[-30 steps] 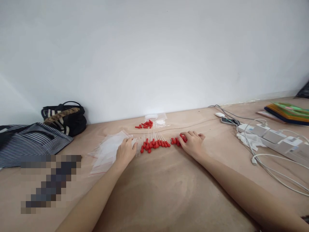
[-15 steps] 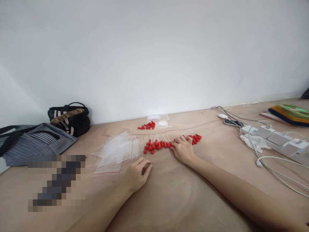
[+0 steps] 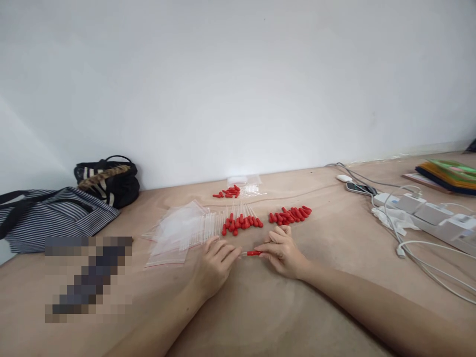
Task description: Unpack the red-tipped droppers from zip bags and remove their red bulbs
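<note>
My left hand [image 3: 217, 265] is closed, pinching a thin clear glass tube [image 3: 244, 254] that shows only between the two hands. In my right hand [image 3: 284, 252] the fingertips grip a red rubber bulb [image 3: 254, 253], whose left end meets the tube. Beyond the hands lie droppers [image 3: 241, 222], red bulbs on thin clear tubes fanned out toward the wall. To their right is a pile of loose red bulbs [image 3: 290, 215]. Clear thin tubes [image 3: 211, 225] lie in a row left of the droppers, beside clear zip bags [image 3: 173, 230].
Near the wall are more red bulbs [image 3: 227, 192] and a clear bag [image 3: 245, 183] with tubes by it. A striped bag [image 3: 59, 218] and black bag [image 3: 124, 186] stand left. Right are a power strip [image 3: 435, 218] with chargers, white cables [image 3: 420, 267] and stacked folders [image 3: 448, 176].
My right hand has come back from the red bulbs toward me, now pinching one. The left fingers have turned toward it, and a clear tube shows between the hands.
</note>
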The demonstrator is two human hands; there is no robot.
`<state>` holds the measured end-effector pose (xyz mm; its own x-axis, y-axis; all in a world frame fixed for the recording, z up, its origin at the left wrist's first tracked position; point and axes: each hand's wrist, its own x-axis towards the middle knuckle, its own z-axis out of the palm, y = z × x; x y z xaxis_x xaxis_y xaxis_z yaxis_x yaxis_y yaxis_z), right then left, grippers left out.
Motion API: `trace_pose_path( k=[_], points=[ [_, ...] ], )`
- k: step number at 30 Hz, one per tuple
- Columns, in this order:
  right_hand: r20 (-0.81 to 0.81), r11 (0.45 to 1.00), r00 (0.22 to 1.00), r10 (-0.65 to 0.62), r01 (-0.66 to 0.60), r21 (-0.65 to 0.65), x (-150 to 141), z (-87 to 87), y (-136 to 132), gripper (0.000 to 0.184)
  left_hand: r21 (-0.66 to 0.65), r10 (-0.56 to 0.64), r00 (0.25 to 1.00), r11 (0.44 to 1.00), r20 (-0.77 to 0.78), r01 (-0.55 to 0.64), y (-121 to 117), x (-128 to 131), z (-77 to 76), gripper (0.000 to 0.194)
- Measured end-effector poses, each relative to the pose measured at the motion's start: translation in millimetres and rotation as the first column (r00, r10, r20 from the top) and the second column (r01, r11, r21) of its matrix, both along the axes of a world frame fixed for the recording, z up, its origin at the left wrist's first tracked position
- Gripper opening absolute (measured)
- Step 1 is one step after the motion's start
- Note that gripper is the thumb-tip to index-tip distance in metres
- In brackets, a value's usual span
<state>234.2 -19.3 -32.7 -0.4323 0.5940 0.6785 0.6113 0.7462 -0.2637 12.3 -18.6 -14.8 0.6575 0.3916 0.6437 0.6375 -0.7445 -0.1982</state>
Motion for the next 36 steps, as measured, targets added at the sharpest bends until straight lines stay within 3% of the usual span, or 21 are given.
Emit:
trace_pose_path(
  k=[5, 14, 28, 32, 34, 36],
  points=[
    [0.034, 0.999, 0.999, -0.032, 0.032, -0.025, -4.3, 3.0, 2.8, 0.021, -0.089, 0.033, 0.999, 0.995, -0.022, -0.035, 4.6, 3.1, -4.4, 0.022],
    [0.168, 0.984, 0.980, -0.107, 0.081, 0.157, -13.8, -2.7, 6.7, 0.015, -0.132, 0.043, 0.995, 0.990, -0.090, -0.054, 6.1, 10.5, 0.5, 0.027],
    [0.125, 0.985, 0.988, -0.091, 0.071, 0.156, -4.5, -0.9, 1.4, 0.020, -0.193, 0.066, 0.998, 0.979, -0.020, -0.069, 6.2, 2.8, -5.1, 0.026],
    [-0.015, 0.958, 0.959, -0.281, 0.282, 0.061, 19.9, 7.3, 15.8, 0.021, -0.270, 0.183, 0.971, 0.953, 0.151, -0.138, 10.0, -8.5, -1.9, 0.024],
    [-0.086, 0.896, 0.892, -0.444, 0.442, -0.039, 35.7, 12.0, 27.8, 0.025, -0.334, 0.265, 0.939, 0.924, 0.218, -0.183, 17.5, -12.2, 6.4, 0.024],
    [-0.106, 0.801, 0.796, -0.596, 0.580, -0.149, 51.2, 15.5, 39.4, 0.028, -0.427, 0.409, 0.892, 0.854, 0.193, -0.299, 30.2, -13.7, 18.4, 0.025]
  ],
)
